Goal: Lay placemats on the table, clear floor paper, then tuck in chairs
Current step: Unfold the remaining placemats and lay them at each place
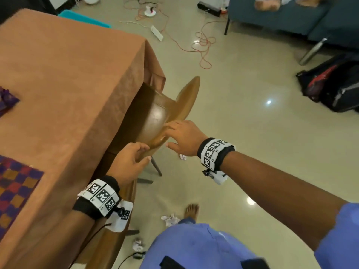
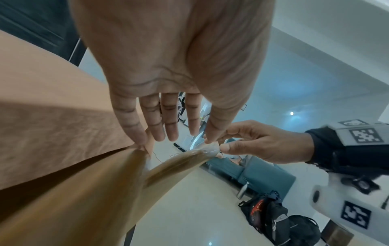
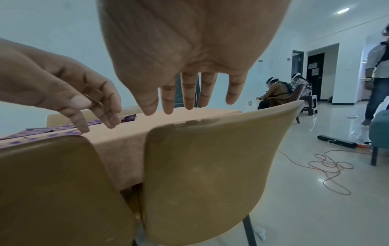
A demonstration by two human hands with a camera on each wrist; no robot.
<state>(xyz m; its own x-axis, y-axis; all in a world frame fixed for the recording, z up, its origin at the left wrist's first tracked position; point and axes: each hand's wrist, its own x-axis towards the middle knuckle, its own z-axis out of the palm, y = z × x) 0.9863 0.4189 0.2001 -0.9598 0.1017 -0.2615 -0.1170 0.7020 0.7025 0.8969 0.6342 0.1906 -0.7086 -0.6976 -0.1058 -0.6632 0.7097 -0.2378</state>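
Observation:
A tan chair (image 1: 155, 117) stands with its seat under the brown-clothed table (image 1: 68, 74); its backrest (image 3: 210, 166) faces me. My right hand (image 1: 174, 133) lies over the backrest's top edge with straight fingers (image 3: 189, 93) and the thumb spread. My left hand (image 1: 136, 154) is at the near end of that edge, fingers (image 2: 155, 123) loosely extended, gripping nothing that I can see. A checked purple and orange placemat (image 1: 17, 189) lies on the table's near part. Crumpled paper balls (image 1: 171, 220) (image 1: 138, 244) (image 1: 182, 157) lie on the floor.
A second tan chair (image 3: 52, 191) stands close on the left. Red cable (image 1: 204, 45), a power strip (image 1: 157, 33), bags (image 1: 334, 88) and a teal sofa (image 1: 291, 16) lie beyond on the tiled floor. My bare foot (image 1: 191, 210) is beside the paper. Other people (image 3: 275, 93) are at the far end.

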